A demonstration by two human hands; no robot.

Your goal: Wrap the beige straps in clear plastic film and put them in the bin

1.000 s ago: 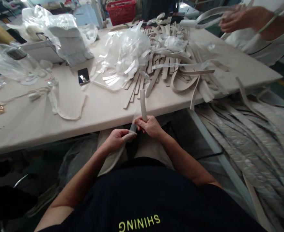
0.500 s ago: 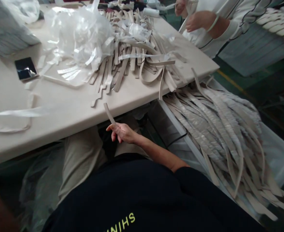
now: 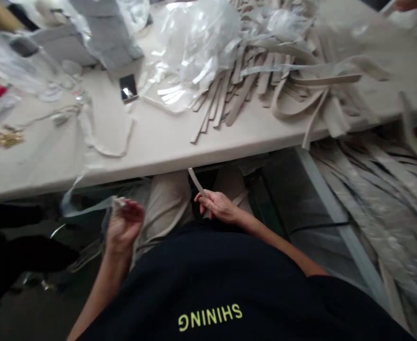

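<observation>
My right hand [image 3: 217, 206] is closed on a narrow beige strap [image 3: 197, 182], over my lap just below the table edge. The strap's free end sticks up past the fingers toward the table. Off to the left, my left hand [image 3: 125, 222] is raised with its fingers curled, somewhat blurred. From it a translucent plastic strip [image 3: 87, 206] trails left toward the table edge. On the table [image 3: 158, 147] lies a pile of similar beige straps [image 3: 244, 94], with a heap of clear plastic film [image 3: 201, 42] beside it.
A crate [image 3: 332, 213] heaped with long straps [image 3: 379, 199] stands at my right. A phone [image 3: 128, 88], a thin pale strip [image 3: 105, 151] and small gold-coloured pieces [image 3: 9, 137] lie on the table's left half. Part of another person's hand [image 3: 412, 4] shows top right.
The view has swung left. My left hand has come into view from the left edge with the plastic strip. My right hand still holds the strap.
</observation>
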